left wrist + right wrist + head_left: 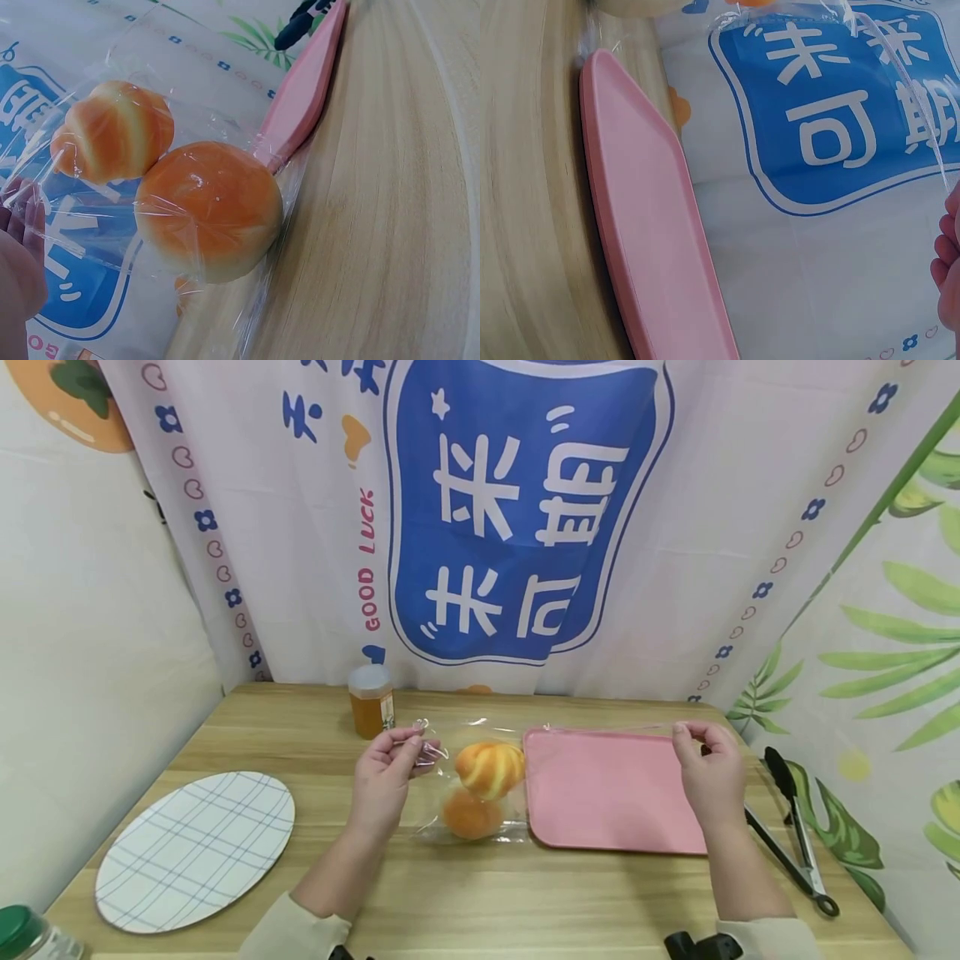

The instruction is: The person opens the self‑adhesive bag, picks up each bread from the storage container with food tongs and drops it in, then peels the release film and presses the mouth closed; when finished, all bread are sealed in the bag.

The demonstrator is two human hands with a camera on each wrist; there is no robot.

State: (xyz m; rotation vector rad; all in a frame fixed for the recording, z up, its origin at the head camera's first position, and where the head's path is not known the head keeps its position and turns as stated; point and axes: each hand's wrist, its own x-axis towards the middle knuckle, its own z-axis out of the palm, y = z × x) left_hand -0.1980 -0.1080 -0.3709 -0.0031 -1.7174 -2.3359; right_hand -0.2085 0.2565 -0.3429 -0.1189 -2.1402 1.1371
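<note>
My left hand (386,781) pinches the gathered upper left edge of a clear plastic bag (432,828). Inside the bag are a twisted bread roll (491,770) and, below it, a round orange-brown bun (210,206). From the bag's top, a thin pale drawstring (607,727) stretches taut to the right, above the pink tray (615,797). Its far end is pinched between the thumb and fingers of my right hand (712,772). The right wrist view shows the string running to those fingers (946,247). The bag's right side overlaps the tray's left edge in the head view.
Behind my left hand stands a jar of amber contents (371,706). A checked oval plate (197,852) lies at the left, with a green-capped jar (30,935) at the near left corner. Black-and-silver tongs (798,835) lie along the right edge. Printed cloth (322,527) hangs behind the table.
</note>
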